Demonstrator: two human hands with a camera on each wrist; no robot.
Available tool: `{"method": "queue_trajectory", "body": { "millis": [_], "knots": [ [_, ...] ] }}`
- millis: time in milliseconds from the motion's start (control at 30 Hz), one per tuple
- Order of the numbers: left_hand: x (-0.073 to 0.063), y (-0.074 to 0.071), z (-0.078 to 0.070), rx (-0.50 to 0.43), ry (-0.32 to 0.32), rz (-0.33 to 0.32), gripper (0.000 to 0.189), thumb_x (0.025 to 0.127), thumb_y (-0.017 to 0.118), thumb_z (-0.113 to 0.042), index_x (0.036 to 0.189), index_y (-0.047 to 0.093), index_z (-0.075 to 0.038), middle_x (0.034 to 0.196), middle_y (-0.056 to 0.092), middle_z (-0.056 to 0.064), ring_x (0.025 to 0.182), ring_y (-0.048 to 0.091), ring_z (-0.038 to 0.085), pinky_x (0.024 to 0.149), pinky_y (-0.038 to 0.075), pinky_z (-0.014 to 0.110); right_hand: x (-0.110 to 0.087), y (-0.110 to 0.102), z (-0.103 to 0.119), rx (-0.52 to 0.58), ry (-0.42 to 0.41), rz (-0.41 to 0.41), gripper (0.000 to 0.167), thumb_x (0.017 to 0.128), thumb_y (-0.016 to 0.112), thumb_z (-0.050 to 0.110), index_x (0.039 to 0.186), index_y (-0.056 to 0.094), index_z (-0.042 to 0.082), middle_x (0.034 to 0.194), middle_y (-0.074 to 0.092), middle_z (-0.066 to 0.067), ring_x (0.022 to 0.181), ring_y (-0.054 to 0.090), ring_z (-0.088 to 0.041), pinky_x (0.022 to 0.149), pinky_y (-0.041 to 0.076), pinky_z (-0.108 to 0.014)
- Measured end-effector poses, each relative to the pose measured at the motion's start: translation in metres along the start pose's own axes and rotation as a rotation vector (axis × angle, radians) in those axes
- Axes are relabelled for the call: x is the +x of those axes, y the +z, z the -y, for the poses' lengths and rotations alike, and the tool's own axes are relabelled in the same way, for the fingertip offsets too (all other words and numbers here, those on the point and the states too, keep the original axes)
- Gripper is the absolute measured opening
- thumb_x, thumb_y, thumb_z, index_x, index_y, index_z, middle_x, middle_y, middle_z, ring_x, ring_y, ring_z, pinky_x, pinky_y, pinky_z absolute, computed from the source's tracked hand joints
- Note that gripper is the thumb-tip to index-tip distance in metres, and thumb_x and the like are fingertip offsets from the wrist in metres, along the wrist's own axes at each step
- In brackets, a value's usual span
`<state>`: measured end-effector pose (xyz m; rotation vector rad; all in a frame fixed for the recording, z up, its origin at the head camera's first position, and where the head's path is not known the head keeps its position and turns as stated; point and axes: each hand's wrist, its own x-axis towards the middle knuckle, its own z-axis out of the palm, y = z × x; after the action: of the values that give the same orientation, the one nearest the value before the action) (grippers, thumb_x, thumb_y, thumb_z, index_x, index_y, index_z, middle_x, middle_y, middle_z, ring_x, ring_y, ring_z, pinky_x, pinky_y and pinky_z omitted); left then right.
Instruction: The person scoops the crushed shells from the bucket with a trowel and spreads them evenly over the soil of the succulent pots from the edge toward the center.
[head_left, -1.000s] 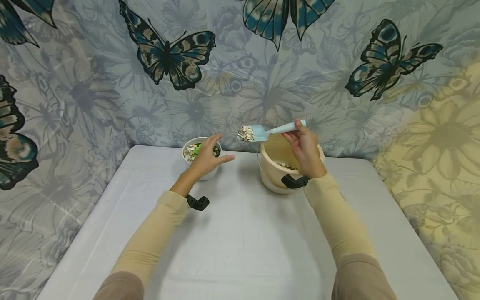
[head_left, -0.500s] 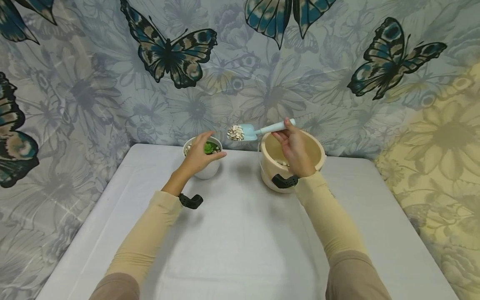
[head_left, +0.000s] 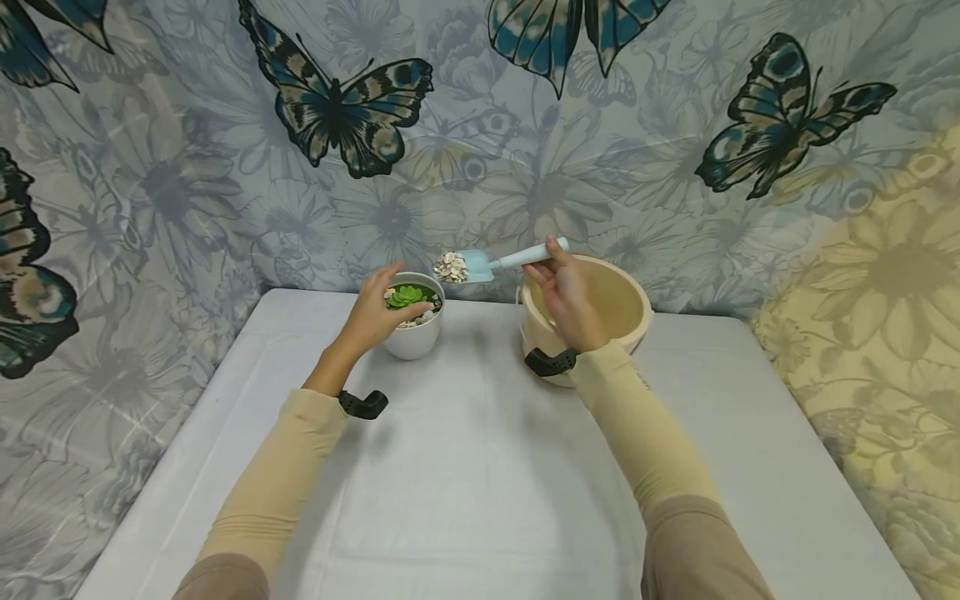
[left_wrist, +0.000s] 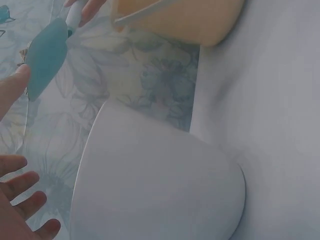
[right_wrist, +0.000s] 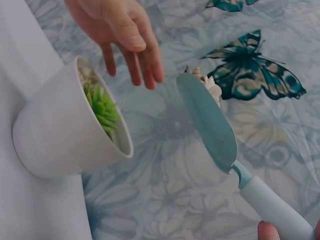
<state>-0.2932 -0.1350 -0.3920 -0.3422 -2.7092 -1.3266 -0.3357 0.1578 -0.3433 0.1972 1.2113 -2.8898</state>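
In the head view my right hand [head_left: 573, 307] grips the pale handle of a light blue garden trowel [head_left: 478, 265]. Small pale shell-like pieces [head_left: 451, 267] are heaped at the blade's tip, level with the white pot's rim or a little above it. That white flower pot [head_left: 414, 342] bears a green succulent [head_left: 406, 296] ringed by pale pieces. My left hand [head_left: 371, 310] hovers at the pot's left side, thumb and fingers spread, holding nothing. From the right wrist view, the trowel blade [right_wrist: 210, 122] is apart from the pot [right_wrist: 65, 125], and the left hand hangs above the rim.
A cream bucket [head_left: 628, 308] with a thin handle stands right of the pot, partly behind my right hand. Both stand near the back edge of the white-covered table [head_left: 465, 467]. A butterfly-printed cloth [head_left: 480, 167] rises behind.
My right hand has carried the loaded trowel left, from the bucket side toward the pot. The left hand has drawn left from over the pot, uncovering the succulent.
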Motion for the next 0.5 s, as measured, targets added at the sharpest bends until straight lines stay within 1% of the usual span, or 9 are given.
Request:
{"method": "queue_trajectory", "body": {
  "millis": [67,133,233,300,333,500],
  "knots": [
    [-0.001,-0.003,0.003,-0.004,-0.002,-0.004,0.092,0.083,0.072,-0.054,0.153,0.029,-0.012,0.160,0.022,0.015,0.147,0.023,0.039,0.113,0.027,0.064,0.001,0.002,-0.003,0.005,0.000,0.004,0.017,0.101,0.050,0.013,0.088,0.058,0.005,0.070,0.065,-0.007,0.063,0.070,-0.016,0.064,0.059,-0.024],
    [-0.002,-0.006,0.005,-0.004,0.001,-0.004,0.092,0.083,0.072,-0.052,0.154,0.029,-0.012,0.160,0.022,0.015,0.147,0.023,0.040,0.113,0.027,0.064,0.001,0.004,-0.007,0.011,-0.005,-0.007,0.015,0.101,0.051,0.012,0.089,0.059,0.005,0.071,0.065,-0.007,0.064,0.070,-0.015,0.064,0.060,-0.025],
    [-0.003,-0.011,0.009,-0.003,0.005,0.005,0.094,0.083,0.073,-0.052,0.154,0.026,-0.011,0.160,0.021,0.016,0.147,0.022,0.040,0.113,0.027,0.065,0.001,0.007,-0.011,0.050,0.009,-0.015,0.011,0.099,0.053,0.010,0.093,0.057,0.002,0.073,0.065,-0.008,0.067,0.070,-0.016,0.065,0.060,-0.027],
    [-0.004,-0.014,0.010,-0.001,0.001,0.015,0.096,0.083,0.073,-0.053,0.155,0.025,-0.011,0.160,0.019,0.017,0.147,0.020,0.041,0.112,0.026,0.066,0.002,0.009,-0.013,0.046,0.018,-0.018,0.013,0.099,0.053,0.010,0.089,0.058,0.004,0.072,0.066,-0.009,0.067,0.071,-0.017,0.066,0.060,-0.027],
    [-0.005,-0.016,0.011,-0.005,-0.004,0.018,0.097,0.082,0.073,-0.053,0.155,0.024,-0.010,0.161,0.018,0.017,0.147,0.019,0.041,0.112,0.025,0.067,0.002,0.009,-0.014,0.048,0.022,-0.016,0.013,0.099,0.053,0.010,0.089,0.058,0.004,0.073,0.067,-0.009,0.067,0.071,-0.017,0.066,0.060,-0.027],
    [-0.006,-0.021,0.017,-0.028,-0.036,0.034,0.095,0.083,0.075,-0.045,0.156,0.022,-0.016,0.162,0.014,0.015,0.149,0.016,0.041,0.113,0.023,0.068,0.002,0.014,-0.019,0.016,0.019,-0.020,0.011,0.100,0.052,0.011,0.092,0.058,0.006,0.070,0.067,-0.007,0.067,0.070,-0.016,0.063,0.060,-0.026]
  ]
}}
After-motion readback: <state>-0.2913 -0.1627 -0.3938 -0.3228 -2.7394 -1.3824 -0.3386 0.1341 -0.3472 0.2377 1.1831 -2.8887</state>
